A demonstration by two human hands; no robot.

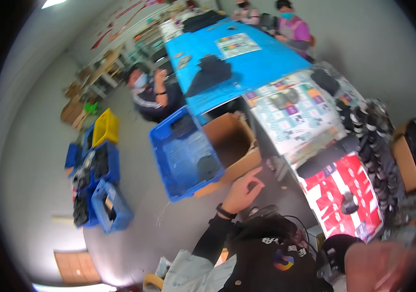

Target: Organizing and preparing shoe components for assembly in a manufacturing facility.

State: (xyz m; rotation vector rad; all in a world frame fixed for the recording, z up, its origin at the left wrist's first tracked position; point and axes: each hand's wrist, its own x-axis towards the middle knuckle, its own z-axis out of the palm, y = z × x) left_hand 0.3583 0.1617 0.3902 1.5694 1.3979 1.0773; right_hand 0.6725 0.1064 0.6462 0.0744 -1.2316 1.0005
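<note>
My left hand (244, 191) is held out in front of me, below the blue crate and cardboard box. Its thumb and fingers are apart, with nothing visible between them. The blue plastic crate (176, 163) rests tilted on the cardboard box (244, 163); a few dark pieces (209, 168) lie in the crate. At the lower right my right hand (380, 265) is smeared by motion, so its fingers cannot be made out. Nearest to it is a dark rounded thing (339, 248). Beyond lies a small dark piece (349, 203) on a red and white sheet (327, 209).
A long blue-covered table (256, 65) runs away from me, with dark cloth (212, 73) on it. Stacked dark pieces (371, 141) line the right side. Blue crates (113, 209) and a yellow crate (105, 127) stand on the left floor. Several people in masks sit around the table.
</note>
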